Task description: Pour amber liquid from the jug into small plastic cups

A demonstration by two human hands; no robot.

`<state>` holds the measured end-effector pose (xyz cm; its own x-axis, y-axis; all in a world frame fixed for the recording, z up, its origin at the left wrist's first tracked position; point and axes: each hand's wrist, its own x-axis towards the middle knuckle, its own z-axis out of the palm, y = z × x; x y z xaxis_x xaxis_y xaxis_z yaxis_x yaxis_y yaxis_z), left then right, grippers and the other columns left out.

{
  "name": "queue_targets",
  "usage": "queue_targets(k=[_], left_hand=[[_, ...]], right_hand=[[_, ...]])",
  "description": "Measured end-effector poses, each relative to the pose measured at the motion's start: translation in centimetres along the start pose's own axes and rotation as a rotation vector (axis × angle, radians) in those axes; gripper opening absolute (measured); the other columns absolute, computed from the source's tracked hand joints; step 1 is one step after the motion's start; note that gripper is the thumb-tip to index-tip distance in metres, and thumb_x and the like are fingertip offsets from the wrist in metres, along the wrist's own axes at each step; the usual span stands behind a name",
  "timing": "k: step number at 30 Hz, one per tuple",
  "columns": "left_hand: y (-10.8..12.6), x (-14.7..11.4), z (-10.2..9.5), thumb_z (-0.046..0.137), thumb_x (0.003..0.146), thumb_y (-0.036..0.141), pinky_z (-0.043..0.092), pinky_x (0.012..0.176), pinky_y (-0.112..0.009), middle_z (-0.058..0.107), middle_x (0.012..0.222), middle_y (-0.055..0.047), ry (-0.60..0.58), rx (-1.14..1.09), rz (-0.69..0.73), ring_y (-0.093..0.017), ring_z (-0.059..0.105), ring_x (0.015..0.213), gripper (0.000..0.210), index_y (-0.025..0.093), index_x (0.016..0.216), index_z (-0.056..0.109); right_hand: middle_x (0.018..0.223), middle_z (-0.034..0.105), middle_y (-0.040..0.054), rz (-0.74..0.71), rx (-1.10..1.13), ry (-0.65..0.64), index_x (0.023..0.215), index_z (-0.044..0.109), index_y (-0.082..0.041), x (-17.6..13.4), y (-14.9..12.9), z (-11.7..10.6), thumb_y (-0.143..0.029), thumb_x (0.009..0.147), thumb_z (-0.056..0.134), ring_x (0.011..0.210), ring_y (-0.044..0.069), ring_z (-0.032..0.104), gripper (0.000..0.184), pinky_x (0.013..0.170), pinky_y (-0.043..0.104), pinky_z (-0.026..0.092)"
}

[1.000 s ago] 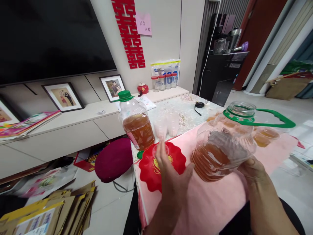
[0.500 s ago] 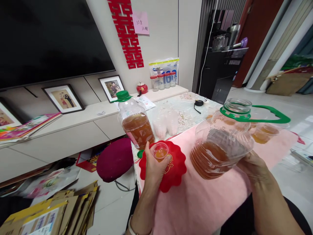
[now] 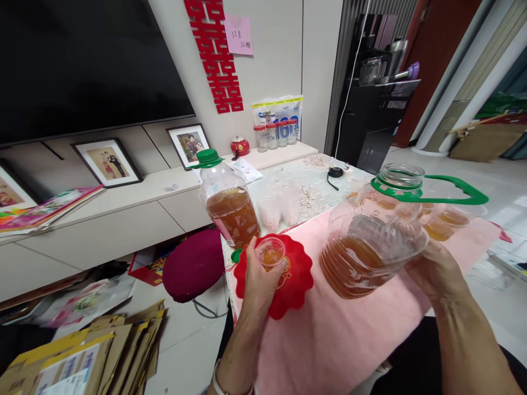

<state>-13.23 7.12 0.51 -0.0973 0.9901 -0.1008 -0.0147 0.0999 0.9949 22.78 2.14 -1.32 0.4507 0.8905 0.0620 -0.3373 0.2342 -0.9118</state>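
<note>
Fingers (image 3: pixel 275 269) of left hand (image 3: pixel 258 280) wrap a small clear plastic cup (image 3: pixel 270 253) w/ a little amber liquid, held upright just over the red scalloped plastic plate (image 3: pixel 294 285) on the pink-clothed table (image 3: pixel 354 334). Right hand (image 3: pixel 438 271) grips the base of a big clear plastic jug (image 3: pixel 370 247), green collar & handle, uncapped, about a third full. Jug tilted, long axis up-right, mouth toward the filled cups (image 3: pixel 442 225). Risk: more tilt, liquid surges out the open mouth onto cloth.
</note>
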Motion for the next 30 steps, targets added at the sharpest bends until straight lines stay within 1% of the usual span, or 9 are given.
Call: queue_targets(k=[4, 6, 11, 13, 17, 19, 22, 26, 30], left_hand=[[0.4, -0.8, -0.4, 0.086, 0.076, 0.036, 0.062, 0.107, -0.036, 0.06, 0.154, -0.017, -0.058, 0.005, 0.022, -0.024, 0.069, 0.131, 0.108, 0.017, 0.165, 0.027], [0.6, -1.4, -0.6, 0.086, 0.075, 0.036, 0.06, 0.114, -0.041, 0.061, 0.153, -0.016, -0.079, 0.009, 0.025, -0.026, 0.067, 0.136, 0.107, 0.018, 0.164, 0.029], [2.4, -3.5, -0.7, 0.085, 0.072, 0.038, 0.05, 0.126, -0.053, 0.059, 0.156, -0.014, -0.185, -0.008, -0.007, -0.03, 0.06, 0.145, 0.104, 0.022, 0.162, 0.035], [3.3, -4.6, -0.8, 0.086, 0.073, 0.038, 0.049, 0.126, -0.056, 0.06, 0.155, -0.014, -0.204, -0.026, -0.023, -0.032, 0.061, 0.144, 0.099, 0.023, 0.159, 0.04], [3.9, -6.1, -1.2, 0.088, 0.077, 0.038, 0.048, 0.128, -0.055, 0.06, 0.154, -0.012, -0.296, -0.007, -0.015, -0.032, 0.06, 0.145, 0.085, 0.025, 0.152, 0.051], [3.6, -6.8, -1.2, 0.088, 0.078, 0.035, 0.045, 0.131, -0.051, 0.059, 0.156, -0.011, -0.388, 0.012, -0.011, -0.03, 0.057, 0.148, 0.082, 0.026, 0.15, 0.052], [3.3, -8.1, -0.9, 0.086, 0.075, 0.031, 0.048, 0.129, -0.045, 0.058, 0.155, -0.009, -0.503, -0.027, -0.084, -0.028, 0.057, 0.148, 0.084, 0.028, 0.15, 0.049], [3.5, -9.8, 0.0, 0.082, 0.068, 0.028, 0.053, 0.123, -0.038, 0.06, 0.148, -0.011, -0.634, -0.077, -0.203, -0.026, 0.058, 0.144, 0.086, 0.024, 0.146, 0.047], [3.6, -10.5, 0.6, 0.079, 0.071, 0.019, 0.058, 0.11, -0.031, 0.066, 0.136, -0.008, -0.759, -0.167, -0.201, -0.02, 0.068, 0.128, 0.069, 0.024, 0.136, 0.054]], right_hand=[[0.101, 0.076, 0.0014, -0.011, 0.045, 0.133, 0.105, 0.077, -0.019, 0.0, -0.8, -0.4, -0.023, 0.099, 0.082, 0.087, 0.015, 0.072, 0.009, 0.077, 0.028, 0.061], [0.093, 0.074, -0.0005, -0.028, 0.062, 0.186, 0.1, 0.075, -0.018, -0.3, -1.1, -0.6, -0.022, 0.099, 0.082, 0.08, 0.013, 0.07, 0.008, 0.073, 0.027, 0.061], [0.076, 0.066, -0.0054, -0.141, 0.073, 0.278, 0.084, 0.069, -0.018, -2.6, -2.1, -0.4, -0.015, 0.093, 0.082, 0.07, 0.011, 0.065, 0.017, 0.065, 0.023, 0.056], [0.069, 0.062, -0.0052, -0.177, 0.057, 0.277, 0.078, 0.069, -0.019, -4.5, -2.5, 0.2, -0.019, 0.089, 0.087, 0.067, 0.012, 0.061, 0.02, 0.063, 0.023, 0.054], [0.063, 0.056, -0.0014, -0.153, -0.045, 0.159, 0.07, 0.072, -0.022, -9.3, -2.8, 2.2, -0.042, 0.08, 0.095, 0.064, 0.012, 0.055, 0.032, 0.06, 0.023, 0.051], [0.063, 0.057, 0.0002, -0.089, -0.103, 0.045, 0.074, 0.073, -0.023, -11.6, -2.6, 3.5, -0.047, 0.085, 0.09, 0.062, 0.014, 0.055, 0.031, 0.059, 0.025, 0.05], [0.068, 0.062, 0.0023, 0.062, -0.17, -0.127, 0.082, 0.074, -0.023, -14.3, -1.7, 5.3, -0.048, 0.095, 0.081, 0.064, 0.016, 0.057, 0.029, 0.061, 0.027, 0.047], [0.07, 0.064, 0.0037, 0.2, -0.205, -0.305, 0.082, 0.073, -0.021, -15.7, -0.7, 7.0, -0.054, 0.099, 0.077, 0.063, 0.016, 0.057, 0.038, 0.06, 0.028, 0.044], [0.071, 0.065, 0.0023, 0.277, -0.217, -0.361, 0.082, 0.071, -0.02, -15.8, -0.4, 7.8, -0.057, 0.099, 0.076, 0.065, 0.015, 0.057, 0.041, 0.062, 0.027, 0.045]])
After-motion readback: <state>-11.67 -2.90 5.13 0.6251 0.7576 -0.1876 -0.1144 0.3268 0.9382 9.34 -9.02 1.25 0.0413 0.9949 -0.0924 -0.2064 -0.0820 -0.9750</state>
